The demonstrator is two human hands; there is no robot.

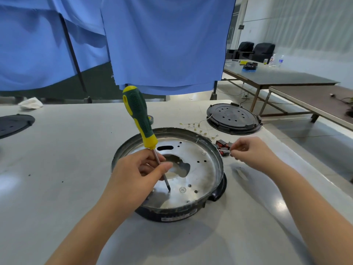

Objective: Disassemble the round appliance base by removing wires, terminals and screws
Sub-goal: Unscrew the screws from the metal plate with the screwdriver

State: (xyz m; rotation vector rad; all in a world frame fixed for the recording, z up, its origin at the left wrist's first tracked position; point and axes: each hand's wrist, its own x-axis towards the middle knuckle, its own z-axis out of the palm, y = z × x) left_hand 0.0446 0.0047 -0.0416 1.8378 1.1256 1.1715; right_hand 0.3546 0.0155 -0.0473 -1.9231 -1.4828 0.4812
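Head view: round appliance base (pixel 202 165) mid-tabletop, my left hand (pixel 133 175) pinching the screwdriver (pixel 142 123) shaft, right hand (pixel 252 152) closed on something tiny beside it; I'd seat the tip squarely in the remaining screw (pixel 182 189).

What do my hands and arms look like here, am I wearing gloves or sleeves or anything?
Both are bare. The left hand and right hand have no gloves, and no rings, watch or bracelet show. Both forearms are uncovered right to the frame's bottom edge, with no sleeve cuff in view. Fingernails look short and unpainted.
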